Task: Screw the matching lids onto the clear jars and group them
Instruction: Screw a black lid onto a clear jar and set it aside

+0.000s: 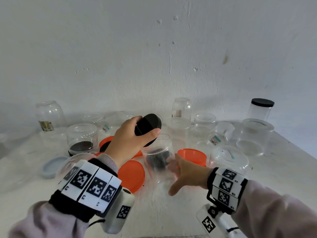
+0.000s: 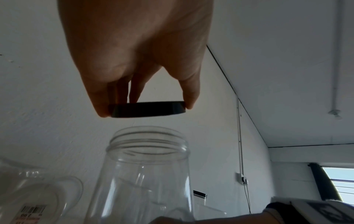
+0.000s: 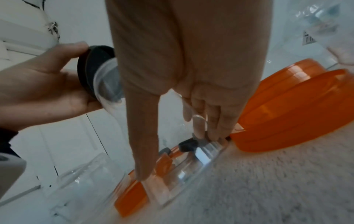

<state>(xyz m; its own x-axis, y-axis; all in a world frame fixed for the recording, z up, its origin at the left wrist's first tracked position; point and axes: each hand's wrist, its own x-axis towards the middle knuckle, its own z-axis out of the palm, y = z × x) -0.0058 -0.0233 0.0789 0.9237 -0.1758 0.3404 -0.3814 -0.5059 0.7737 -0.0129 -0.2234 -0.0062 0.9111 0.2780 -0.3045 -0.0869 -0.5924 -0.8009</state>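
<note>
White wall (image 1: 154, 57) behind tabletop's far edge, scuffed. Tabletop (image 1: 163, 208) white, textured. Left wrist view: cable (image 2: 247, 195) hanging from wall box (image 2: 241, 179); window (image 2: 341, 183) at right.

A white plaster wall (image 1: 154, 57), scuffed and pitted, is rising straight behind the white table (image 1: 283, 169) and taking soft, even daylight. In the left wrist view, a white ceiling (image 2: 287, 60) is meeting that wall along a thin dark line, and a slim white conduit (image 2: 239, 136) is running down the wall to a small socket box (image 2: 242, 180). To the right of the box, a window (image 2: 341, 181) is glowing pale beside a dark curtain (image 2: 319, 181)
</note>
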